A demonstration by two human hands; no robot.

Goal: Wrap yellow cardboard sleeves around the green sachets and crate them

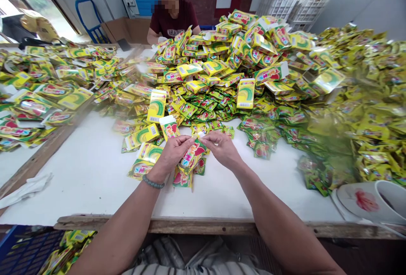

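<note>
My left hand [173, 154], with a beaded bracelet at its wrist, is closed on a small yellow-green printed carton [192, 156]. Thumb and fingers of my right hand [220, 146] pinch the carton's top end, where a bit of white flap shows between the two hands. Below the held carton, another carton [183, 179] and a small green sachet [200, 166] lie on the white table. Left of my hands are several more cartons, among them a yellow one [142, 135] and one with a raised white flap [169, 127].
Cartons are heaped [218, 67] across the table, with green sachets [206, 108] at the front. More yellow packets [377, 118] pile up on the right, near a flowered white mug [364, 201]. A person [173, 17] sits opposite. A blue crate [28, 245] stands below left.
</note>
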